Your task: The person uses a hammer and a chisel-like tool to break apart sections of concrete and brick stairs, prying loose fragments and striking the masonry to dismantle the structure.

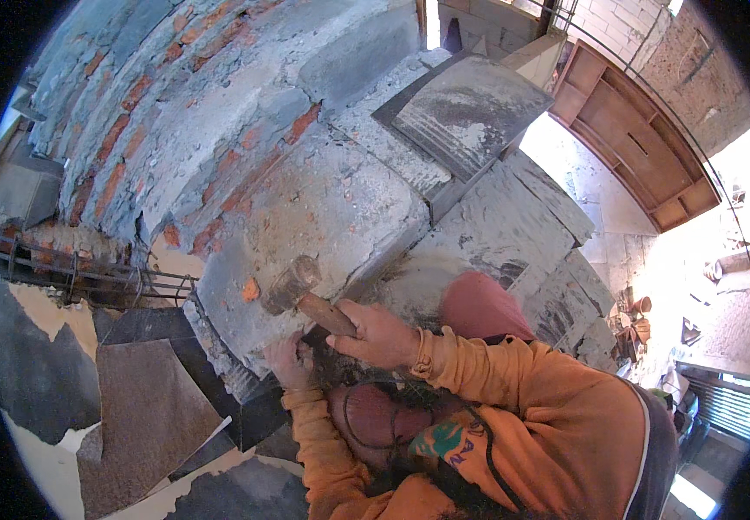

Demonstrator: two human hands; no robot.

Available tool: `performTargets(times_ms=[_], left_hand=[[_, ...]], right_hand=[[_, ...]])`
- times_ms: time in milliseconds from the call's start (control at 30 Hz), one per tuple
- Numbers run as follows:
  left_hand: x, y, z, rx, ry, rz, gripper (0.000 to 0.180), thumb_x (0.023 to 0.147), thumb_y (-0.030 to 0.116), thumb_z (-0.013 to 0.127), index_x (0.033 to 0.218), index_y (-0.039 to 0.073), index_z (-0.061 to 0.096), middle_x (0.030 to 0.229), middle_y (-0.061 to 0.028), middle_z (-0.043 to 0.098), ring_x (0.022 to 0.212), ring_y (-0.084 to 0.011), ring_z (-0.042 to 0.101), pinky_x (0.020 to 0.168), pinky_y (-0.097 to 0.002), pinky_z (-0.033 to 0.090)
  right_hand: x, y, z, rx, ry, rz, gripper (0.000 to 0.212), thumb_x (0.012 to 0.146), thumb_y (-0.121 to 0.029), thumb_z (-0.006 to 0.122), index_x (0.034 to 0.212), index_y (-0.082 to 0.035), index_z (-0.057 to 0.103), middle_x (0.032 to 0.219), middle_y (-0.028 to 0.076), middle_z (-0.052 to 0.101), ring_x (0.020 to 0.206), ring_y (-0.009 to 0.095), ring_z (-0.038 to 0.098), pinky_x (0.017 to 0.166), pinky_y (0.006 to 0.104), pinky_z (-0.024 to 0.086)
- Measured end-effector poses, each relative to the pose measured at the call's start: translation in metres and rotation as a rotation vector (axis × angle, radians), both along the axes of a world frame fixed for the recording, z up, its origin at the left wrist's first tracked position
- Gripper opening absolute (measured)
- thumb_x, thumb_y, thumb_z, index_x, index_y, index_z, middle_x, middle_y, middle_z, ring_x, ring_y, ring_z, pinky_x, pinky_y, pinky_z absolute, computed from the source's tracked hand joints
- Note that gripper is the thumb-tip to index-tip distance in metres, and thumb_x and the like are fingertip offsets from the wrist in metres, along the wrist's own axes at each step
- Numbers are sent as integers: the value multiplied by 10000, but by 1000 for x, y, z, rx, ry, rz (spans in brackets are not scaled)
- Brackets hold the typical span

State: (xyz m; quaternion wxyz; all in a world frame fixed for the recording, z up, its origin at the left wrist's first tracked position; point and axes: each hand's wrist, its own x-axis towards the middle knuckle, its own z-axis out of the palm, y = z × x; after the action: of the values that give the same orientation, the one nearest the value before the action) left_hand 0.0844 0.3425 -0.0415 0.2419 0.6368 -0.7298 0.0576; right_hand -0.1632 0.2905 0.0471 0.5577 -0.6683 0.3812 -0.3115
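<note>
My right hand is closed round the wooden handle of a hammer. The blocky, dusty hammer head is over a grey, rubble-strewn concrete step. At the near edge of this step, just below the hammer head, is my left hand. Its fingers are curled, and what they grip is hidden. A small orange brick chip lies on the step to the left of the hammer head.
A broken brick wall rises at the upper left, with rusty rebar below it. Dark slabs lie at the lower left. A stone slab and a brown wooden frame are farther right.
</note>
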Motion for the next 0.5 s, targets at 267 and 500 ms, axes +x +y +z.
performTargets(times_ms=[267, 500], left_hand=[[7, -12, -16, -9, 1, 71, 228, 724, 223, 666, 902, 81, 649, 873, -128, 649, 872, -342, 593, 887, -460, 416], [-19, -10, 13, 137, 157, 272, 190, 651, 176, 646, 837, 149, 679, 773, -93, 667, 744, -269, 624, 773, -398, 455]], right_hand=[[30, -13, -34, -125, -133, -98, 328, 830, -252, 621, 1014, 14, 569, 900, 212, 596, 833, 337, 581, 734, 427, 446], [22, -18, -35, 5, -24, -57, 194, 879, -184, 599, 989, -33, 545, 744, 21, 567, 580, 93, 521, 533, 236, 418]])
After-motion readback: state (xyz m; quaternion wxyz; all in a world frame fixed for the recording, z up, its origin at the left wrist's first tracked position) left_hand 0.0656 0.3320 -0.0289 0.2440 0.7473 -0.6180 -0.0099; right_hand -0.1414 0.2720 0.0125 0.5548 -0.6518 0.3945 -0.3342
